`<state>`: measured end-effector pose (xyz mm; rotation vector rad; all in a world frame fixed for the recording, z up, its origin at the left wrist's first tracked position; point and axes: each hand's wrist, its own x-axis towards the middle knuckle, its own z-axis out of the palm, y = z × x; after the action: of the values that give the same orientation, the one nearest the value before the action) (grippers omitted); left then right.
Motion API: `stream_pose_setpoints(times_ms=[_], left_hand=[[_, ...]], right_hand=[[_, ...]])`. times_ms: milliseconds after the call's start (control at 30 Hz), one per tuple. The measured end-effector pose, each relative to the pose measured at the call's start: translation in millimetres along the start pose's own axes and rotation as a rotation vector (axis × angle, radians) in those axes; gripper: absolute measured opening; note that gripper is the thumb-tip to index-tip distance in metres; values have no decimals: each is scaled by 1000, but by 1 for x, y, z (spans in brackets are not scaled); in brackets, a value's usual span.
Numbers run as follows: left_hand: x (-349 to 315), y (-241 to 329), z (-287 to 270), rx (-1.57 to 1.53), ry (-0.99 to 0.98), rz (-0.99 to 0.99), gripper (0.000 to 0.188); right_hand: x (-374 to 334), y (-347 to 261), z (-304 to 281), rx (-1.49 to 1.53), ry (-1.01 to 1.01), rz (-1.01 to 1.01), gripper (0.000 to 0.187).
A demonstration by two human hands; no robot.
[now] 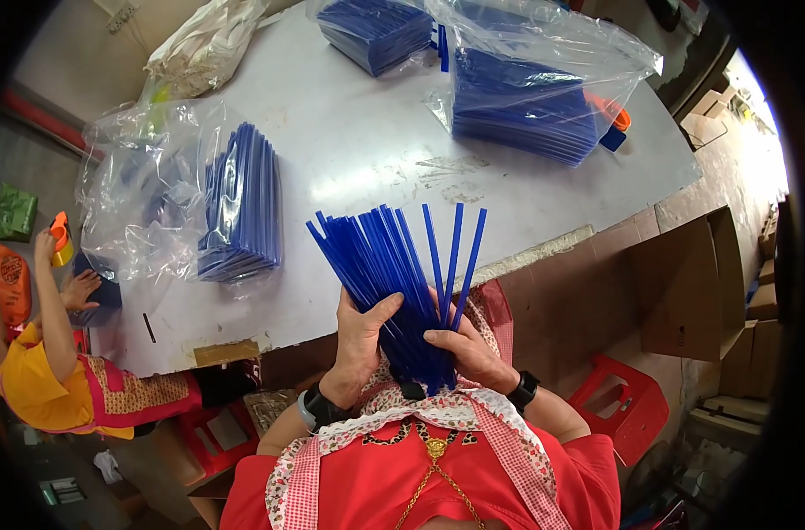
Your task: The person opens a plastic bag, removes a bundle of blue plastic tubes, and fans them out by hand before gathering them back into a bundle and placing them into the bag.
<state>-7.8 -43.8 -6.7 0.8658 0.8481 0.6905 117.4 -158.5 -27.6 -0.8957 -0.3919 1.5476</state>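
Observation:
A fanned bundle of thin, flat blue plastic strips [372, 256] is held up in front of me, over the near edge of the table. My left hand [362, 334] grips the thick of the bundle, its thumb pressed across the strips. On the other side my right hand [466, 346] is closed on the lower right part, thumb on top. Three blue strips [456, 256] stand apart from the rest above that hand. The lower ends of the bundle reach down to my apron [349, 418].
On the grey-white table [349, 150] lie a stack of blue strips [243, 199] half in clear plastic, and bagged blue stacks [522, 97] farther back. A tape dispenser [610, 115] sits behind the right bag. At left works another person [58, 362]. A red stool [619, 406] and open carton [690, 283] stand right.

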Motion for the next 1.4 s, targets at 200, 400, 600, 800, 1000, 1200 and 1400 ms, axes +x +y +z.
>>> stream_pose_setpoints(times_ms=[200, 400, 600, 800, 1000, 1200, 1400], left_hand=[[3, -8, -14, -52, 2, -40, 57], [3, -8, -21, -88, 9, -80, 49], [-2, -9, -31, -105, -42, -80, 50], [-7, -12, -38, -120, -4, -88, 55], [-6, -9, -41, -153, 7, -90, 56], [-8, 0, -24, -172, -115, -142, 55], [13, 12, -6, -106, -145, -36, 51]], right_hand=[[2, 4, -5, 245, 45, 53, 66], [2, 8, -6, 305, 70, 30, 68], [0, 11, -7, 297, 86, 30, 68], [-1, 14, -7, 351, 89, 20, 64], [3, 12, -5, 349, 89, 27, 63], [19, 18, -5, -257, -25, -195, 58], [35, -16, 37, -1539, 55, -505, 67]])
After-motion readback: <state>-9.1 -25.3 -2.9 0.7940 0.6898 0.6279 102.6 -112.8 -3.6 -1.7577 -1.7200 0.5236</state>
